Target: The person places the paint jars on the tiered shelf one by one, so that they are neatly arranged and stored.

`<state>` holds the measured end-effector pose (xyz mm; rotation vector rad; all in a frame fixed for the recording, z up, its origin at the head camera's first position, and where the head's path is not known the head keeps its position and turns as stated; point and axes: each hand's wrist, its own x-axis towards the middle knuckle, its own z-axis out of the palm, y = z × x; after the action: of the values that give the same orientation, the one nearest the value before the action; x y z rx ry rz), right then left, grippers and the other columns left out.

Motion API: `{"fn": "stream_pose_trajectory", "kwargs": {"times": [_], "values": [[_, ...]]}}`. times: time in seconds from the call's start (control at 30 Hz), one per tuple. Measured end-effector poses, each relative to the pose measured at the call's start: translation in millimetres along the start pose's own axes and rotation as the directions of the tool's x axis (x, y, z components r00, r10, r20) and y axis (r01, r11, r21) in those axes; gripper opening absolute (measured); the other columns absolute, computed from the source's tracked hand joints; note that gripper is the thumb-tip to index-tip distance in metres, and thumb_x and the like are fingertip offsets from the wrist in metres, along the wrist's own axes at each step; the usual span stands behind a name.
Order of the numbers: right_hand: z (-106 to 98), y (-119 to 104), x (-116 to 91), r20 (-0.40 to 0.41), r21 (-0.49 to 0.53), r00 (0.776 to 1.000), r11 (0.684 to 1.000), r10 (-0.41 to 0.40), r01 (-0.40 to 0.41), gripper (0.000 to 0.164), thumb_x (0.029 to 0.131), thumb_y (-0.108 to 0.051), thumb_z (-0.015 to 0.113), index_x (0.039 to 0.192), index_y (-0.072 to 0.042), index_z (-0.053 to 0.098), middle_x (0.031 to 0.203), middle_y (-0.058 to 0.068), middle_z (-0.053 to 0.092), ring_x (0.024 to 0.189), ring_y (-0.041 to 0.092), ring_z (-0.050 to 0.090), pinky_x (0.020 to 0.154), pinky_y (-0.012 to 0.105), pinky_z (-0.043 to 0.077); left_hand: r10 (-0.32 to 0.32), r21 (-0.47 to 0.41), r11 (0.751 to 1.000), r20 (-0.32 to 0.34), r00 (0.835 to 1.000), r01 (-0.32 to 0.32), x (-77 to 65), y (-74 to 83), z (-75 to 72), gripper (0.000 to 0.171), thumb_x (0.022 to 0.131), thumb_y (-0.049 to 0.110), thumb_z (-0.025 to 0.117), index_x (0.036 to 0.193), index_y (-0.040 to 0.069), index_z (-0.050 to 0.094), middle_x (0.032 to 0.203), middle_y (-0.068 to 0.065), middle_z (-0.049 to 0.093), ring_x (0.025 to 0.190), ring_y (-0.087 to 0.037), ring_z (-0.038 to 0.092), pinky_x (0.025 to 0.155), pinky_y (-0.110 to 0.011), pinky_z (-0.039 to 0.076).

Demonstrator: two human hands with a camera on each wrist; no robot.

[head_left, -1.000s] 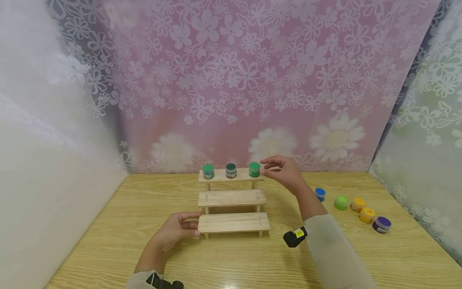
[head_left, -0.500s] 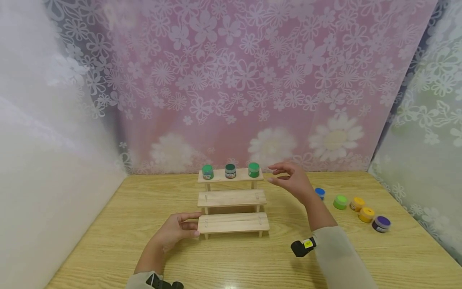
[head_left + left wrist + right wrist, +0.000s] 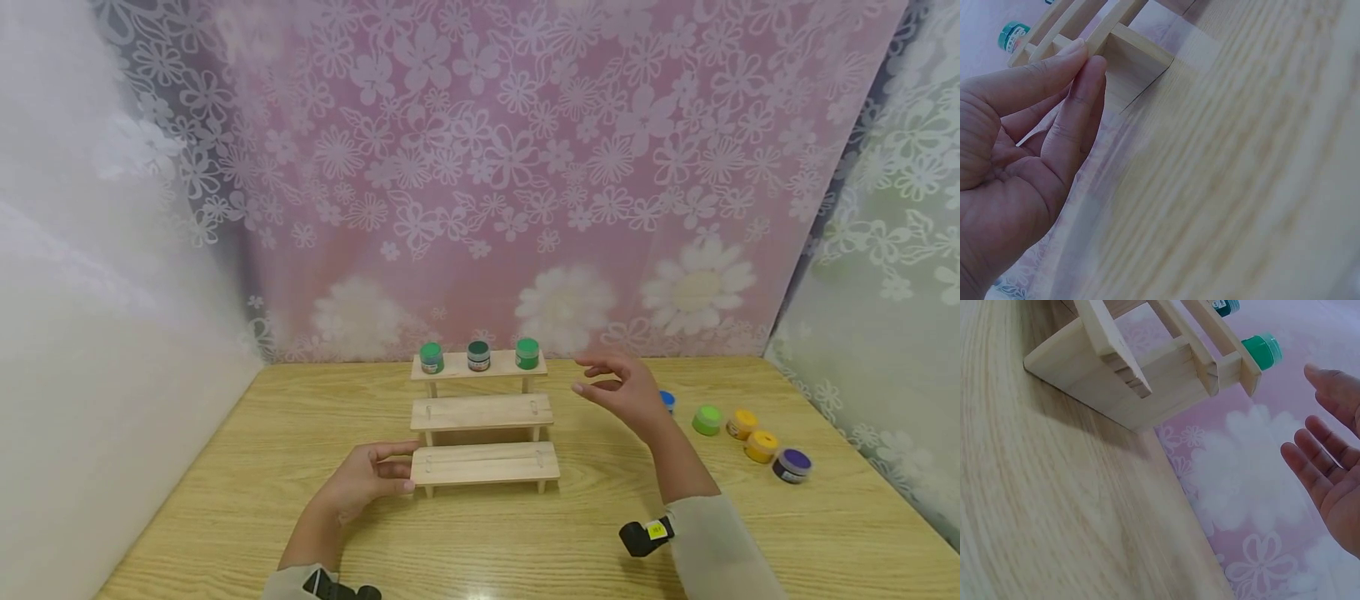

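A three-step wooden display rack (image 3: 480, 412) stands on the table, its lowest step nearest me. My left hand (image 3: 365, 482) pinches the left end of that lowest step between thumb and fingers, as the left wrist view also shows. Three small paint jars line the top step: a green-lidded jar (image 3: 431, 357) at left, a dark green jar (image 3: 478, 356) in the middle and a bright green jar (image 3: 527, 353) at right. To the right of the rack, my right hand (image 3: 626, 396) hovers above the table, fingers apart and holding nothing.
Further right on the table sit a blue jar (image 3: 667, 402), partly behind my right hand, a light green jar (image 3: 707, 420), two yellow jars (image 3: 742, 424) and a purple jar (image 3: 792, 465). A pink flowered backdrop (image 3: 480, 183) rises behind the table.
My right hand has moved right and down, away from the bright green jar on the top step. My left hand has stayed on the rack, and the jars stand where they were.
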<state>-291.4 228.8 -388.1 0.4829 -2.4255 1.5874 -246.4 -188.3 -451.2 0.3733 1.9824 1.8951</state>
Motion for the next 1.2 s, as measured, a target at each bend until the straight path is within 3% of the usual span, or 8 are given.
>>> {"fn": "stream_pose_trajectory", "kwargs": {"times": [0.2,0.47,0.7,0.97,1.2], "values": [[-6,7,-10,-0.019,-0.006,1.000,1.000,-0.010,0.010,0.047,0.087,-0.025,0.076,0.129,-0.009,0.063,0.132,0.011,0.052,0.113,0.036,0.053,0.082,0.023,0.053,-0.002,0.012,1.000,-0.005,1.000,0.002,-0.8,-0.1,0.2,0.065,0.082,-0.001,0.077,0.140,-0.008,0.047,0.108,-0.017,0.068,0.099,-0.025,0.065,0.079,-0.031,0.056],[-17,15,-21,-0.040,-0.071,0.999,0.997,-0.003,0.001,0.046,0.087,-0.030,0.076,0.128,-0.012,0.064,0.129,0.006,0.055,0.107,0.020,0.058,0.081,0.023,0.054,-0.006,0.012,1.000,-0.008,1.000,0.006,-0.6,-0.1,0.0,0.066,0.082,0.000,0.077,0.140,-0.008,0.047,0.107,-0.016,0.068,0.098,-0.024,0.065,0.078,-0.031,0.056],[-24,24,-25,-0.052,-0.077,0.998,0.997,0.028,-0.032,0.048,0.088,-0.030,0.075,0.130,-0.010,0.063,0.129,0.012,0.054,0.110,0.039,0.057,0.079,0.023,0.054,-0.004,0.017,1.000,-0.005,1.000,0.004,-0.8,0.4,0.2,0.068,0.081,0.000,0.077,0.140,-0.010,0.045,0.108,-0.016,0.067,0.099,-0.024,0.065,0.079,-0.031,0.056],[-32,32,-31,-0.093,-0.102,0.996,0.995,0.014,-0.023,0.045,0.088,-0.027,0.075,0.127,-0.007,0.064,0.126,0.011,0.054,0.108,0.036,0.056,0.077,0.020,0.054,-0.005,0.009,1.000,0.002,1.000,0.005,0.1,-1.1,-0.2,0.068,0.082,0.001,0.077,0.141,-0.010,0.044,0.108,-0.016,0.068,0.099,-0.024,0.066,0.079,-0.031,0.056],[-42,40,-36,-0.126,-0.189,0.992,0.982,-0.005,-0.018,0.042,0.090,-0.026,0.073,0.125,-0.006,0.065,0.126,0.011,0.056,0.105,0.028,0.057,0.078,0.013,0.050,-0.002,0.002,1.000,0.004,1.000,0.002,0.3,-2.0,-1.7,0.067,0.082,0.000,0.076,0.141,-0.009,0.045,0.108,-0.016,0.068,0.099,-0.023,0.065,0.079,-0.031,0.056]]}}
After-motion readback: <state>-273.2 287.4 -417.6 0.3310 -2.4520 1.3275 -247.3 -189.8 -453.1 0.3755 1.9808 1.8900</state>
